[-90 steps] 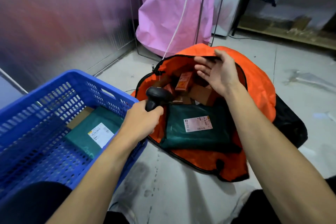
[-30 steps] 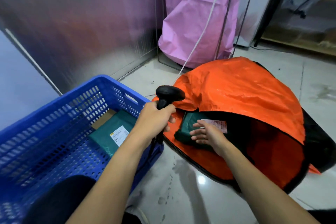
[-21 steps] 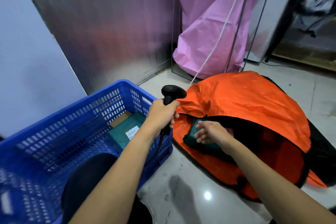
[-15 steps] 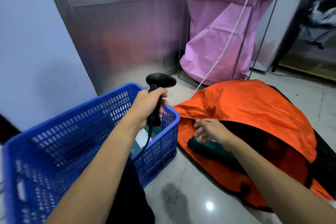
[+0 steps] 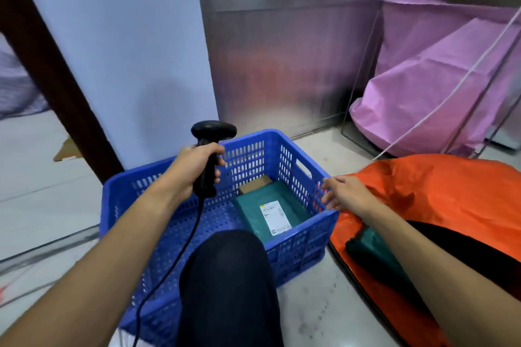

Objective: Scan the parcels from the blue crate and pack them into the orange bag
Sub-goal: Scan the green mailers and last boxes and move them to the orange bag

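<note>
At 10 o'clock over the blue crate [image 5: 251,149], the left hand [image 5: 194,166] grips a black scanner [image 5: 212,132], a green parcel [image 5: 270,211] lies in its 2 o'clock corner, the right hand [image 5: 342,193] spreads loose fingers by the 3 o'clock rim, and the orange bag [image 5: 439,186] beyond holds a second parcel [image 5: 372,251].

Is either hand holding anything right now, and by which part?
The left hand grips the black scanner by its handle, head upward. The right hand holds nothing; it is open by the blue crate, near its rim.
</note>
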Motion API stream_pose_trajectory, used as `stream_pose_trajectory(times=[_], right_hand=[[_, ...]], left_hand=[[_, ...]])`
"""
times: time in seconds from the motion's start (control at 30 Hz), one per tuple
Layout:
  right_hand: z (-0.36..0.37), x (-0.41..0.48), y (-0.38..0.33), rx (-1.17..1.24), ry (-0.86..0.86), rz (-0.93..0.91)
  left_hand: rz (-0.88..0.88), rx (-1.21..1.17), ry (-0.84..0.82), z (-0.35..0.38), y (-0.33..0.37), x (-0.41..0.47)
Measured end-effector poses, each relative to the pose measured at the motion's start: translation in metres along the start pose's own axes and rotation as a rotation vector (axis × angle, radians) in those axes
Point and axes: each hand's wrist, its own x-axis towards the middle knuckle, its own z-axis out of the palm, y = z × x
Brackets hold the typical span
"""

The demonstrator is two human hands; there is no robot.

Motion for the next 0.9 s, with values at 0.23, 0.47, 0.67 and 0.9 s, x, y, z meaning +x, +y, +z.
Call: stream_pose_trajectory(times=[0.23,0.47,0.67,0.9], right_hand=[[0.046,0.038,0.014,-0.134,-0.011,0.011],[0.071,0.082,0.04,-0.434,-0.004,-0.016],[0.078,0.077,0.047,-0.647,0.266,-0.108],[0.079,0.084,0.051,-0.749,0.242,-0.095]], left_hand=[[-0.13,0.002,0.085,-0.015,-0.069,0.024],[-0.203,0.099,0.028,0.012,-0.122,0.067],[-0.337,0.153,-0.052,0.044,-0.167,0.09],[-0.407,0.069,-0.019,0.068,-0.192,0.098]])
